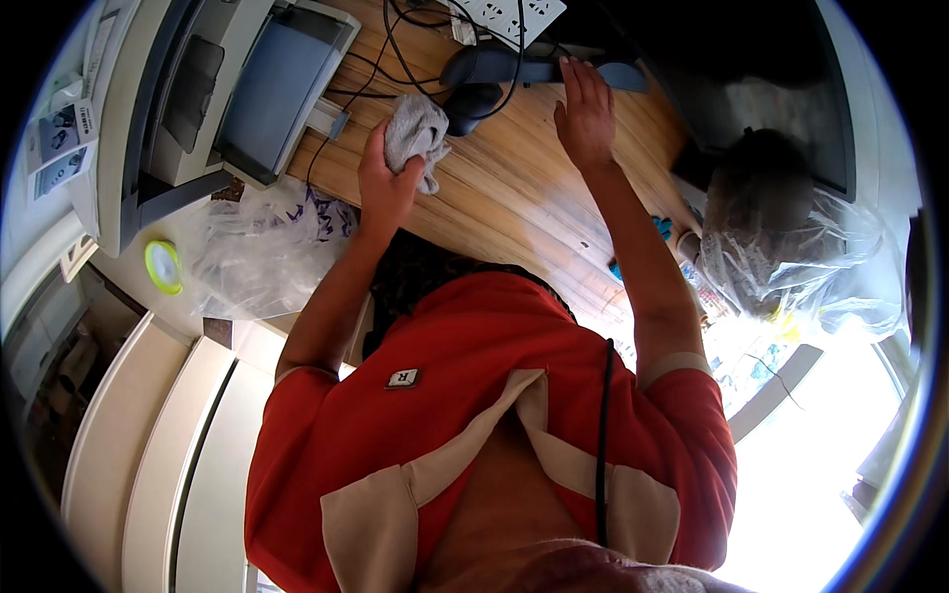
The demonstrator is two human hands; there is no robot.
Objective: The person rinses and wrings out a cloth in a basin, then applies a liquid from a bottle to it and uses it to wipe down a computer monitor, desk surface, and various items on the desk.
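Note:
My left hand (389, 185) is closed around a crumpled grey cloth (415, 137), over the wooden desk top (504, 185). Just right of the cloth lies a dark rounded object (474, 107), partly behind a black cable. My right hand (589, 111) is stretched out, thumb apart, its fingertips at a long dark blue-black bar-shaped object (537, 70) at the back of the desk. Whether the fingers press on it cannot be told. No object shows in the right hand.
A printer (274, 96) stands at the upper left. Black cables (400, 55) loop near a white power strip (511, 18). Plastic bags (252, 252) lie at left, near a green-rimmed round item (163, 267). A dark screen (801, 96) and a plastic-wrapped object (771, 244) stand at right.

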